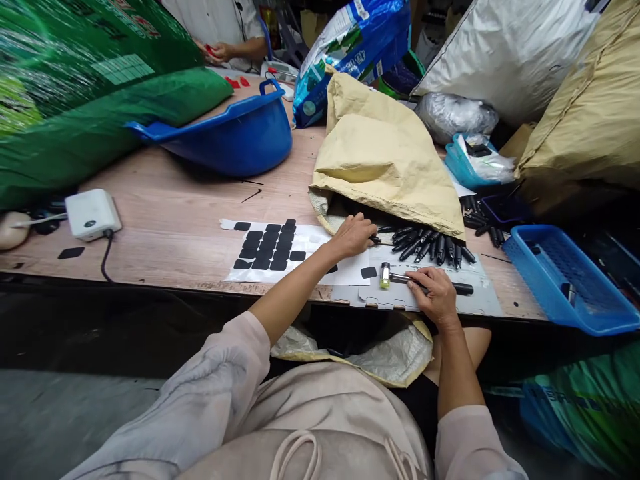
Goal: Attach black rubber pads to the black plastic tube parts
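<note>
My right hand (436,293) is closed around the shaft of a small hammer (385,275), which lies low over a grey board (480,300). Its metal head has a yellowish face and points left; its black grip sticks out to the right of the hand. My left hand (353,235) has its fingers curled at the left end of a pile of black tube-like parts (425,243). A small black part (375,239) shows at its fingertips, mostly hidden. Below that arm, a white sheet (320,237) carries rows of black rounded pads (273,247).
A tan sack (385,147) lies open behind the black parts. A blue basin (235,133) sits back left, a blue basket (565,280) at right. A white box with a cable (93,213) stands left. Across the table, another person's hand (220,51) holds something red.
</note>
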Available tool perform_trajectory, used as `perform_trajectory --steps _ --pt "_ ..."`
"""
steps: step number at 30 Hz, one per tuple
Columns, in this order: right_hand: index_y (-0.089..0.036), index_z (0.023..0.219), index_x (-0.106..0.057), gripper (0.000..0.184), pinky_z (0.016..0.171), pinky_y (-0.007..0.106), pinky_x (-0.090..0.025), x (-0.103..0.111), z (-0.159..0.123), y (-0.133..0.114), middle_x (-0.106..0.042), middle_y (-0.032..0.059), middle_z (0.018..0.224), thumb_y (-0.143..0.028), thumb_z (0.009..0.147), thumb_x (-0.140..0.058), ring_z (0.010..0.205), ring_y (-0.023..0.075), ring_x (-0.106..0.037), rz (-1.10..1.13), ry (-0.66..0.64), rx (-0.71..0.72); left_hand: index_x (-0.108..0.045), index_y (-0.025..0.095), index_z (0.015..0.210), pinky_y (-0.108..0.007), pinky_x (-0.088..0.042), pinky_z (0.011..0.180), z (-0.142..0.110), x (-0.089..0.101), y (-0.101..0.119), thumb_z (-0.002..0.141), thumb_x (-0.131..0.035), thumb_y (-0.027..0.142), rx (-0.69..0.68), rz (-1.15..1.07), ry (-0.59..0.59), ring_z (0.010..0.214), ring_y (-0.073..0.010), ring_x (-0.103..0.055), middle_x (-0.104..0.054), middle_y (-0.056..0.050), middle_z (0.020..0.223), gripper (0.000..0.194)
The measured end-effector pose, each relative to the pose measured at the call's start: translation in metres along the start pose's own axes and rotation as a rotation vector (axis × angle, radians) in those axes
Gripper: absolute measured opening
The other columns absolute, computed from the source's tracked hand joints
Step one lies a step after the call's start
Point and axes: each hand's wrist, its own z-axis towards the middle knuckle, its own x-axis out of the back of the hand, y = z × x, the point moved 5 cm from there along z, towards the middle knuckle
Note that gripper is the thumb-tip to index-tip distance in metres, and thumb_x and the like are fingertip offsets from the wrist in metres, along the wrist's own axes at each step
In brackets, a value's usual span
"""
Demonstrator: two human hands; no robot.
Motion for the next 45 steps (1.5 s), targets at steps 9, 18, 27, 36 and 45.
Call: perform_trajectory --steps 9,18,27,36,45 --pt "-0.028 0.107 -0.080 0.019 0.083 0.036 -0.050 0.000 0.000 0.001 -0.070 0.0032 0.093 -0.030 0.096 -0.064 0.089 0.0198 -0.061 -0.005 0.007 0.010 -0.071 0.021 0.102 -0.039 -0.044 0.094 -0.054 -0.012 0.015 0.089 -0.073 0.025 0.008 -0.213 0.045 0.102 -0.0252 -0.057 -0.069 -0.006 0.100 0.014" --pt "-0.028 0.110 -0.079 0.022 0.082 0.037 -0.048 0.003 -0.001 0.003 -0.071 0.0040 0.095 -0.029 0.098 -0.059 0.088 0.0206 -0.060 -0.017 0.003 0.050 -0.074 0.020 0.093 -0.036 -0.049 0.088 -0.058 -0.026 -0.003 0.080 -0.079 0.028 0.081 -0.411 0.122 0.098 -0.0228 -0.061 -0.067 -0.004 0.096 0.016" --pt "-0.031 0.131 -0.071 0.035 0.082 0.031 -0.052 0.004 0.014 -0.047 -0.072 0.0055 0.099 -0.025 0.103 -0.053 0.093 0.0199 -0.066 -0.026 0.116 -0.016 -0.076 0.020 0.090 -0.035 -0.048 0.088 -0.053 -0.030 0.000 0.078 -0.086 0.031 0.126 -0.393 0.134 0.096 -0.0223 -0.061 -0.069 -0.004 0.092 0.019" --pt "-0.034 0.129 -0.073 0.040 0.080 0.031 -0.048 -0.003 0.022 -0.069 -0.068 0.0058 0.092 -0.018 0.100 -0.050 0.087 0.0196 -0.062 -0.096 0.129 -0.001 -0.075 0.019 0.084 -0.034 -0.047 0.087 -0.051 -0.029 0.001 0.076 -0.087 0.029 0.135 -0.390 0.112 0.093 -0.0218 -0.061 -0.067 -0.004 0.087 0.017" --pt "-0.030 0.123 -0.077 0.033 0.078 0.026 -0.049 0.009 0.019 -0.068 -0.072 0.0042 0.092 -0.021 0.102 -0.053 0.087 0.0163 -0.066 -0.135 0.218 -0.032 -0.078 0.020 0.088 -0.033 -0.048 0.087 -0.051 -0.028 0.002 0.077 -0.085 0.027 0.120 -0.413 0.130 0.093 -0.0211 -0.063 -0.070 -0.003 0.087 0.014"
